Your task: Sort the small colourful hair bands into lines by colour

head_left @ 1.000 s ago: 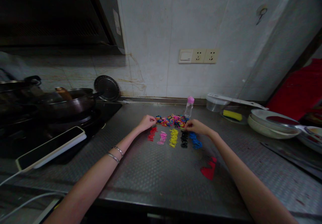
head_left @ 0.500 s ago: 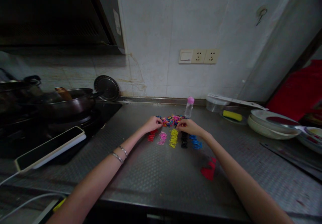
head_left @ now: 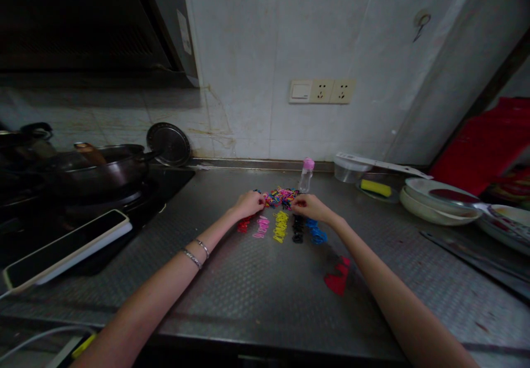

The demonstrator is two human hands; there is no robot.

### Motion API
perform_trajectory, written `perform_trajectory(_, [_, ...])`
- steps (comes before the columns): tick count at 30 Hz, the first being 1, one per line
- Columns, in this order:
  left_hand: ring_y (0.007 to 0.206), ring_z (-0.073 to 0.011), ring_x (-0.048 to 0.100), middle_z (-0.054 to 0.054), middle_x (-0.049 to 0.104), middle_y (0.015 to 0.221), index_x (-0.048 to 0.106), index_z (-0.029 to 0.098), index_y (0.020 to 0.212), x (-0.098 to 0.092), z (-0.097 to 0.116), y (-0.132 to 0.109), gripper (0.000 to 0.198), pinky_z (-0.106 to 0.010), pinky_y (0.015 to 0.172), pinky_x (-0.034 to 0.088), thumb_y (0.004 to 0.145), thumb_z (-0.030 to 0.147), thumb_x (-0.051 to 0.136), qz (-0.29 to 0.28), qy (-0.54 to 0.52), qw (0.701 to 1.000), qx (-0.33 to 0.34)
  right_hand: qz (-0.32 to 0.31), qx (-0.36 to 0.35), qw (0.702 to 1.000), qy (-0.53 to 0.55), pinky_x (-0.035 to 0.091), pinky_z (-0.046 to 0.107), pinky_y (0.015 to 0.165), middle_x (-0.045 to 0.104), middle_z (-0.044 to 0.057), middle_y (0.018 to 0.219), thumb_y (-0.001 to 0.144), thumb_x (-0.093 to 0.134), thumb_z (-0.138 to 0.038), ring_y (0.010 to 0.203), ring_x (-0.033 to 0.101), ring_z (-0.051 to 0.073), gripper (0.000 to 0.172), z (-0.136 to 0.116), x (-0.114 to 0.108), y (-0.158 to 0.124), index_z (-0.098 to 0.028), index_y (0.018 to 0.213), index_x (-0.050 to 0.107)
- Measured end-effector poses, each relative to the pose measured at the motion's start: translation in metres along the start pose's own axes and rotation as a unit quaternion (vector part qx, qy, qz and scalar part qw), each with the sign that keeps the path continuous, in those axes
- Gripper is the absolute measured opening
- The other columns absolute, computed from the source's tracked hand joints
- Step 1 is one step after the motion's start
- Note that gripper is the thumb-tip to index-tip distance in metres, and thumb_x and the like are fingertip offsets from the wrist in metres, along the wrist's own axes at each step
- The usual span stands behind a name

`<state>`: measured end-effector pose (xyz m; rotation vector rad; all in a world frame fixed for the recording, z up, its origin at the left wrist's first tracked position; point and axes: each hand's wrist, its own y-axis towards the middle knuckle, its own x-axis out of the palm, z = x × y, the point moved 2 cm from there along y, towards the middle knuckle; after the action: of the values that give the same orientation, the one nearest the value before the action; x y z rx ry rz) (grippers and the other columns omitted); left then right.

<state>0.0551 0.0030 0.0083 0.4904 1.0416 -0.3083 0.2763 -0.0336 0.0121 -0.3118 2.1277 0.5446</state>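
A mixed pile of small coloured rubber bands lies on the steel counter. In front of it sit sorted heaps: red, pink, yellow, black and blue. My left hand rests at the pile's left edge with its fingers pinched together. At the pile's right edge my right hand is pinched too. What each pinch holds is too small to make out. Two bracelets circle my left wrist.
A small bottle with a pink cap stands behind the pile. A red scrap lies near my right forearm. A wok and a phone are at left. Bowls, a yellow sponge and a plastic tub are at right.
Both hands have moved inward along the mixed pile, the left from its far left end and the right from the black heap. The view has shifted slightly.
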Motion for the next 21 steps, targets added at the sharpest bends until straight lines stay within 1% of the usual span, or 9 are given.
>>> perform_trajectory(3, [0.064, -0.0145, 0.053, -0.004, 0.066, 0.073, 0.071, 0.021, 0.073, -0.003, 0.001, -0.001, 0.016, -0.022, 0.06, 0.035, 0.068, 0.022, 0.056, 0.01, -0.006, 1.0, -0.005, 0.011, 0.006, 1.0, -0.006, 0.035, 0.021, 0.053, 0.061, 0.001, 0.063, 0.072, 0.049, -0.026, 0.056, 0.049, 0.011, 0.022, 0.003, -0.001, 0.0, -0.015, 0.074, 0.067])
perform_trajectory(7, [0.06, -0.0124, 0.052, -0.003, 0.066, 0.072, 0.071, 0.019, 0.08, -0.014, -0.001, -0.003, 0.021, -0.021, 0.056, 0.034, 0.07, 0.025, 0.053, 0.013, -0.017, 1.0, 0.007, 0.017, 0.004, 1.0, -0.011, 0.038, 0.023, 0.056, 0.063, 0.002, 0.067, 0.072, 0.049, -0.027, 0.059, 0.052, 0.012, 0.022, 0.007, -0.001, -0.001, -0.015, 0.075, 0.067])
perform_trajectory(10, [0.058, -0.0117, 0.051, -0.003, 0.066, 0.07, 0.071, 0.016, 0.081, -0.02, -0.006, -0.005, 0.024, -0.02, 0.054, 0.033, 0.071, 0.027, 0.052, 0.008, -0.035, 0.999, 0.015, 0.016, 0.009, 1.0, 0.003, 0.04, 0.023, 0.058, 0.065, 0.003, 0.07, 0.073, 0.049, -0.028, 0.061, 0.054, 0.013, 0.023, 0.012, 0.0, -0.002, -0.014, 0.076, 0.067])
perform_trajectory(13, [0.058, -0.0114, 0.051, -0.004, 0.066, 0.068, 0.071, 0.014, 0.079, -0.023, -0.013, -0.009, 0.025, -0.02, 0.055, 0.033, 0.071, 0.026, 0.051, 0.003, -0.063, 0.998, 0.019, 0.015, 0.018, 1.0, -0.002, 0.041, 0.024, 0.059, 0.065, 0.004, 0.07, 0.073, 0.049, -0.029, 0.063, 0.055, 0.014, 0.024, 0.017, 0.001, -0.002, -0.014, 0.077, 0.067])
perform_trajectory(18, [0.06, -0.0117, 0.052, -0.004, 0.066, 0.069, 0.07, 0.011, 0.081, -0.027, -0.023, -0.017, 0.025, -0.02, 0.057, 0.035, 0.07, 0.025, 0.051, 0.014, -0.086, 0.996, 0.009, 0.017, 0.023, 1.0, -0.005, 0.041, 0.024, 0.059, 0.066, 0.004, 0.072, 0.073, 0.05, -0.031, 0.063, 0.055, 0.014, 0.025, 0.022, 0.004, -0.001, -0.015, 0.08, 0.068])
perform_trajectory(21, [0.057, -0.011, 0.051, -0.005, 0.065, 0.067, 0.07, 0.011, 0.08, -0.031, -0.027, -0.022, 0.024, -0.02, 0.056, 0.035, 0.07, 0.024, 0.052, -0.004, -0.107, 0.994, 0.022, 0.016, 0.034, 0.999, -0.004, 0.041, 0.024, 0.057, 0.066, 0.004, 0.071, 0.073, 0.05, -0.031, 0.062, 0.055, 0.014, 0.026, 0.024, 0.004, -0.001, -0.015, 0.081, 0.068])
